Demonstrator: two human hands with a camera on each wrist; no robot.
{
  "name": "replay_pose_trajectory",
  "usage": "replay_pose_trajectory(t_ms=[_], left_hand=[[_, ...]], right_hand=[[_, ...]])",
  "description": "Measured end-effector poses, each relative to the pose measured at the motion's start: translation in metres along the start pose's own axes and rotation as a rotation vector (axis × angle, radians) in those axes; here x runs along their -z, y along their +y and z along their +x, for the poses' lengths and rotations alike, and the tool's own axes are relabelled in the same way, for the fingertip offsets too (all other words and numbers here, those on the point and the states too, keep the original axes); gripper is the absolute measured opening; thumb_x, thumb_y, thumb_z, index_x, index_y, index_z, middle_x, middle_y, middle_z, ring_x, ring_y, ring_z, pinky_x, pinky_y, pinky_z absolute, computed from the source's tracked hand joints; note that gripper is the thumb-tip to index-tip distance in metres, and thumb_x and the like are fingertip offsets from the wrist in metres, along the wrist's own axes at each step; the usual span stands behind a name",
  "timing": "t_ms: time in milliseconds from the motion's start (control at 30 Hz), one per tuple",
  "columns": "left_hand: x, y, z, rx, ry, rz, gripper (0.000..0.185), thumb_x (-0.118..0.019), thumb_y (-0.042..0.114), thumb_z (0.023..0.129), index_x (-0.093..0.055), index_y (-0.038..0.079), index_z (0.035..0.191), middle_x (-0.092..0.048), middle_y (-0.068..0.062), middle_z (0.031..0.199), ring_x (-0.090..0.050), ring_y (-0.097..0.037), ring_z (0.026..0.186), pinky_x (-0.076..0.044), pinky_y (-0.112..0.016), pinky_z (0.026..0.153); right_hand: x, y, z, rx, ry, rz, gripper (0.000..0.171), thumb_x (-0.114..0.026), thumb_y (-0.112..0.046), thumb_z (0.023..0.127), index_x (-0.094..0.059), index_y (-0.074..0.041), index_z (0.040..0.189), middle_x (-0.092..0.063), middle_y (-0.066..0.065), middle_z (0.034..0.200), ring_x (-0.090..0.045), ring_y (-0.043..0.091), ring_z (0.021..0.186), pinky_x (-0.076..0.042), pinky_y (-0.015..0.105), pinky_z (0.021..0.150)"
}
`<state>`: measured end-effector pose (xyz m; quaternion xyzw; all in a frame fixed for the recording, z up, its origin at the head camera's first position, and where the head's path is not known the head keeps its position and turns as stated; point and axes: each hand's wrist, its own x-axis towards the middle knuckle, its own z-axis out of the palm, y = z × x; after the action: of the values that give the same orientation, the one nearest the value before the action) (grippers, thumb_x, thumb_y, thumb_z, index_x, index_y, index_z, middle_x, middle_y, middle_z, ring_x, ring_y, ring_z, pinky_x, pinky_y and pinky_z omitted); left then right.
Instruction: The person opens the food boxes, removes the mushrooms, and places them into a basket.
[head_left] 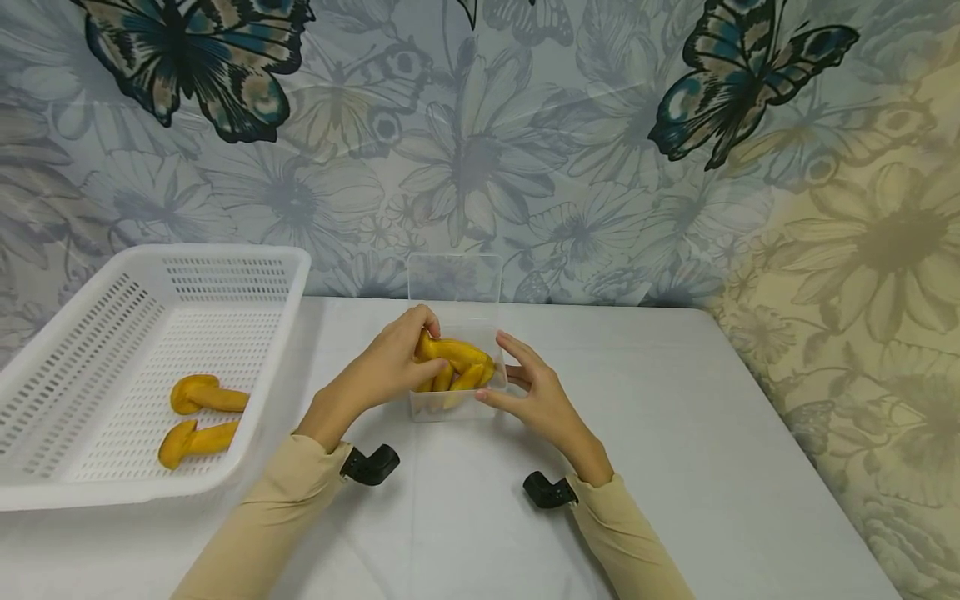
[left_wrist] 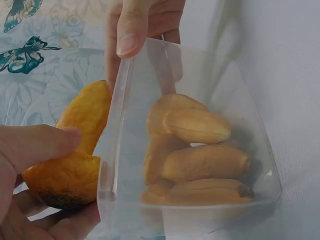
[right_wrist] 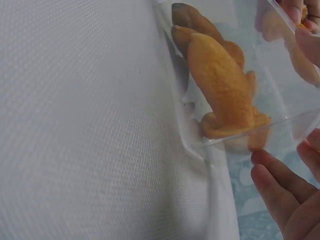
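Observation:
My left hand (head_left: 386, 358) holds a yellow mushroom (left_wrist: 62, 177), thumb on one side and fingers curled beneath, at the top of a clear plastic box (head_left: 435, 406). In the left wrist view this mushroom is outside the rim, its dark-tipped end down in the fingers. Several more yellow mushrooms (left_wrist: 205, 162) lie side by side inside the box. At the box's right side, my right hand (head_left: 540, 396) steadies it, thumb at the front rim and fingers spread along the wall. Fingertips (right_wrist: 262, 170) of that hand show against the outside of the plastic.
A white perforated basket (head_left: 288, 333) stands on the left of the white table (head_left: 675, 433), with two yellow mushrooms (head_left: 198, 442) in it. The box's clear lid (head_left: 454, 279) stands raised at its back. A butterfly-patterned cloth (head_left: 480, 167) hangs behind the table.

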<state>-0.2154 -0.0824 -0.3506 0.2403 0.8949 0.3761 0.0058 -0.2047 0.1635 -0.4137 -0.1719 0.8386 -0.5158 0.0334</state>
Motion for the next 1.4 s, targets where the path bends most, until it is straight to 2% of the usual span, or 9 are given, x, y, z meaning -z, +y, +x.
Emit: replay_pose_trajectory(t_ms=[133, 233, 333, 733, 1033, 1233, 1400], left_hand=[[0.003, 0.002, -0.002, -0.043, -0.005, 0.038, 0.032, -0.071, 0.008, 0.091, -0.056, 0.004, 0.119, -0.059, -0.012, 0.118, -0.058, -0.025, 0.100, -0.054, -0.039, 0.087], [0.006, 0.006, -0.004, -0.061, 0.001, 0.047, 0.035, -0.070, 0.006, 0.091, -0.061, 0.006, 0.125, -0.059, -0.012, 0.127, -0.060, -0.025, 0.103, -0.055, -0.043, 0.093], [0.010, 0.010, -0.004, -0.071, 0.015, 0.047, 0.032, -0.070, 0.005, 0.090, -0.065, 0.008, 0.122, -0.061, -0.010, 0.126, -0.060, -0.023, 0.098, -0.056, -0.042, 0.090], [0.031, 0.021, -0.007, -0.082, 0.036, 0.081, 0.032, -0.075, 0.012, 0.088, -0.067, 0.010, 0.119, -0.063, -0.007, 0.118, -0.060, -0.019, 0.093, -0.054, -0.034, 0.083], [0.056, 0.030, -0.014, -0.064, 0.068, 0.130, 0.035, -0.076, 0.012, 0.087, -0.067, 0.010, 0.121, -0.063, -0.006, 0.115, -0.060, -0.020, 0.091, -0.054, -0.033, 0.080], [0.075, 0.026, -0.021, -0.037, 0.080, 0.160, 0.035, -0.074, 0.011, 0.089, -0.065, 0.009, 0.123, -0.061, -0.008, 0.120, -0.059, -0.021, 0.091, -0.054, -0.034, 0.080], [0.092, 0.014, -0.031, -0.027, 0.125, 0.203, 0.035, -0.074, 0.008, 0.088, -0.065, 0.007, 0.122, -0.062, -0.010, 0.121, -0.059, -0.023, 0.092, -0.053, -0.037, 0.083]], right_hand=[[0.001, -0.001, 0.000, -0.004, -0.003, 0.000, 0.088, -0.082, -0.030, 0.083, -0.032, -0.028, 0.155, -0.029, -0.001, 0.162, -0.057, 0.035, 0.128, -0.047, 0.048, 0.109], [0.001, -0.002, -0.001, -0.006, -0.005, 0.000, 0.088, -0.081, -0.031, 0.083, -0.032, -0.028, 0.155, -0.029, -0.001, 0.162, -0.057, 0.035, 0.128, -0.047, 0.048, 0.109], [0.001, -0.002, -0.001, -0.003, -0.008, 0.002, 0.088, -0.081, -0.029, 0.083, -0.031, -0.028, 0.155, -0.029, -0.001, 0.162, -0.057, 0.034, 0.128, -0.047, 0.048, 0.109], [0.001, 0.000, -0.001, 0.005, -0.003, -0.002, 0.088, -0.081, -0.030, 0.083, -0.031, -0.031, 0.155, -0.030, 0.000, 0.162, -0.058, 0.034, 0.127, -0.047, 0.049, 0.109], [0.001, 0.000, -0.002, 0.003, 0.002, -0.002, 0.088, -0.082, -0.030, 0.082, -0.031, -0.030, 0.155, -0.029, -0.001, 0.162, -0.058, 0.034, 0.127, -0.047, 0.049, 0.109], [0.000, 0.001, -0.001, 0.004, 0.003, 0.002, 0.089, -0.082, -0.029, 0.082, -0.031, -0.029, 0.155, -0.029, 0.000, 0.162, -0.058, 0.034, 0.127, -0.045, 0.049, 0.110], [-0.001, 0.001, -0.001, 0.004, 0.003, -0.001, 0.089, -0.082, -0.030, 0.082, -0.031, -0.028, 0.155, -0.030, -0.001, 0.162, -0.058, 0.034, 0.127, -0.045, 0.050, 0.111]])
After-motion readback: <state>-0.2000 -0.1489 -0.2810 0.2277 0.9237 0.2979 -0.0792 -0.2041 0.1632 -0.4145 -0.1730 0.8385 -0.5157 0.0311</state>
